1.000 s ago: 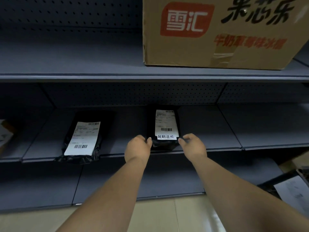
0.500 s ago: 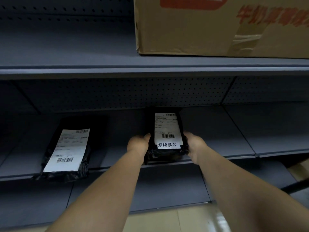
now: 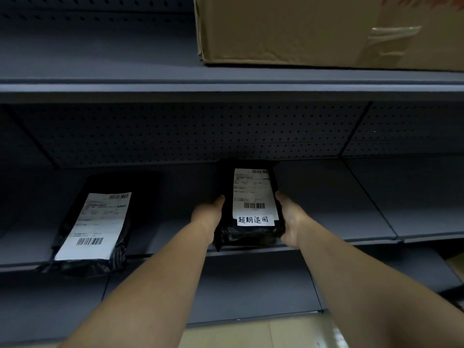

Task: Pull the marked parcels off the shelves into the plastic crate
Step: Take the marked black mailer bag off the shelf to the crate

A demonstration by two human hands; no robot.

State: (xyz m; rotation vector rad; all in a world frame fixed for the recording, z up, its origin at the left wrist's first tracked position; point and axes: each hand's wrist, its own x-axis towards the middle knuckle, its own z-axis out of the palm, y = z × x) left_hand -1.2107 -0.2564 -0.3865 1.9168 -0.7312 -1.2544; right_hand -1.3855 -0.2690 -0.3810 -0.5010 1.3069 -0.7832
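A black parcel (image 3: 251, 197) with a white shipping label and a handwritten white marker strip lies on the middle shelf (image 3: 339, 209) near its front edge. My left hand (image 3: 208, 217) grips its left side and my right hand (image 3: 291, 222) grips its right side. The parcel's near end is tilted up slightly off the shelf. A second black parcel (image 3: 95, 224), bearing only a plain shipping label, lies to the left on the same shelf, apart from both hands. The plastic crate is out of view.
A large cardboard box (image 3: 326, 31) stands on the upper shelf (image 3: 125, 86) at the right. A perforated back panel (image 3: 175, 131) closes the shelf behind. A lower shelf (image 3: 251, 285) juts out below, with pale floor tiles (image 3: 251, 332) beneath.
Both hands have slid from the parcel's near corners along its sides and closed on it. The view has tilted down and moved closer.
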